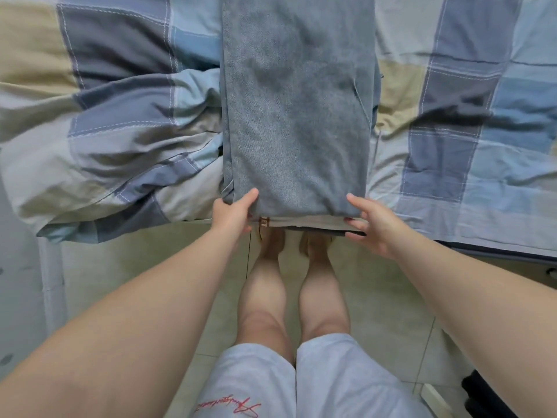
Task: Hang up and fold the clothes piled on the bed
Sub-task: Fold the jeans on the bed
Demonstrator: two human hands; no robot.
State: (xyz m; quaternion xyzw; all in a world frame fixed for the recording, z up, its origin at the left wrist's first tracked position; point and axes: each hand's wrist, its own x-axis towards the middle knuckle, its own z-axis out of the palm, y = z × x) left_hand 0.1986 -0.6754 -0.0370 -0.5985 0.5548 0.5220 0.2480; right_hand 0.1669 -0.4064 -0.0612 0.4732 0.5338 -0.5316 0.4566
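Lying lengthwise on the checked duvet [120, 116] at the bed's near edge, the folded jeans [298, 101] look heavy, thick-ish denim, so best grabbed by both near corners, right where left hand [230, 215] and right hand [373, 227] each pinch the fold.

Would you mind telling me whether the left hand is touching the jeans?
Touching. In the head view the left hand grips the near corner of the jeans, thumb lying on top of the denim.
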